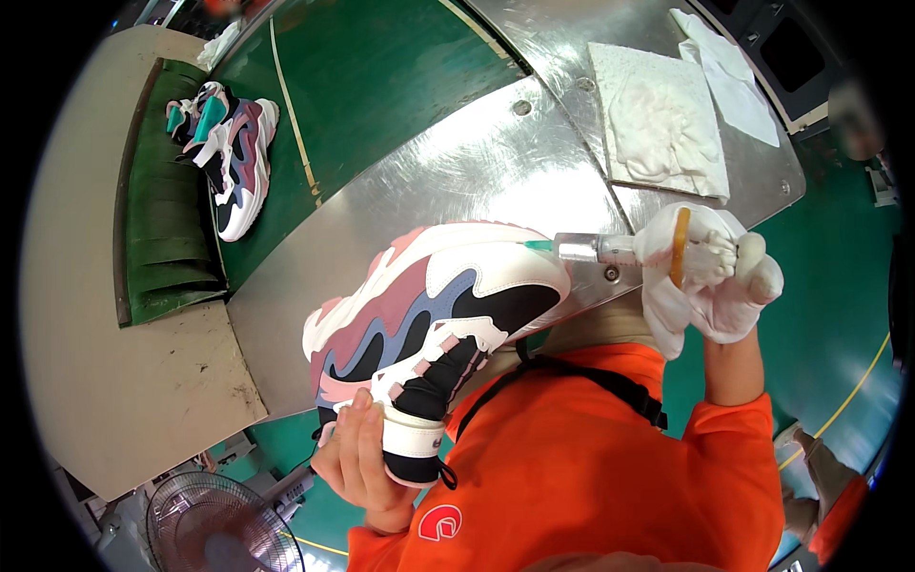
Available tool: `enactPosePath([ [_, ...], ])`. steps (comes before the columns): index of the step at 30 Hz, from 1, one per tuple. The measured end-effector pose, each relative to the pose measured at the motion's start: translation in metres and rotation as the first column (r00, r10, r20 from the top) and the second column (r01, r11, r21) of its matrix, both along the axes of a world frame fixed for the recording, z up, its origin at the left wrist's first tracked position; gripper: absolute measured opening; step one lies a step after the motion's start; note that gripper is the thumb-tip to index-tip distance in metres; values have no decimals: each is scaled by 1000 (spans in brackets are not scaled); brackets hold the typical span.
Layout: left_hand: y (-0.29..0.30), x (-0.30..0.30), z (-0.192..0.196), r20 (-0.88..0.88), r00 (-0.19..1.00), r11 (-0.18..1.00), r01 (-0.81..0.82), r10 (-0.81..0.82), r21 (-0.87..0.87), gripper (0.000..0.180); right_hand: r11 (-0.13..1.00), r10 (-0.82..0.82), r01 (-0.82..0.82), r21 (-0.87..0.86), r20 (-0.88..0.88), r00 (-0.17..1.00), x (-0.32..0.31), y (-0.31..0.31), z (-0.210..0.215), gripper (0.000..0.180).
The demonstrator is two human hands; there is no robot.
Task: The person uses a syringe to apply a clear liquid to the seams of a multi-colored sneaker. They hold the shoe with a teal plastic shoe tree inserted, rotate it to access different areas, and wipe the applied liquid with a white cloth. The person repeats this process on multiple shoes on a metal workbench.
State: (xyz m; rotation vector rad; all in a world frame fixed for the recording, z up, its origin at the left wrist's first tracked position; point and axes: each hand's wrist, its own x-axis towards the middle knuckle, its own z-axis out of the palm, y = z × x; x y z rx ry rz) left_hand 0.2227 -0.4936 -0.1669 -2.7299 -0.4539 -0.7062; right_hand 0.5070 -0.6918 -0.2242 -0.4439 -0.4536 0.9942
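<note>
My left hand [360, 459] is bare and grips the heel end of a chunky sneaker [434, 310] in white, pink, blue and black, holding it on its side in front of my chest. My right hand [710, 272], in a white glove, is closed around a small tool [596, 249] with a metal barrel and a green tip. That tip touches the toe end of the sneaker's white sole.
A metal work plate [477, 162] lies under the shoe. A white cloth pad [662, 119] and rags sit at its far right. A pair of matching sneakers [229, 153] rests on the green conveyor belt [372, 76] at the left. A fan [214, 524] stands below.
</note>
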Motion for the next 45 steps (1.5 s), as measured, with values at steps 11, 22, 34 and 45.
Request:
enactPosePath([
  [11,-16,5,-5,8,1000,996,-22,21,84,52,971,-156,180,160,-148,977,-26,-11,-29,72],
  [22,-11,12,-10,40,999,995,10,-14,102,60,915,-303,347,206,-218,928,-54,-7,-29,56],
  [34,-2,9,-12,104,993,995,51,-60,89,55,911,-411,409,-56,-27,911,-74,-9,17,69],
  [45,10,28,20,3,996,992,93,-93,-80,59,917,-285,283,-281,35,958,-79,-10,33,97],
])
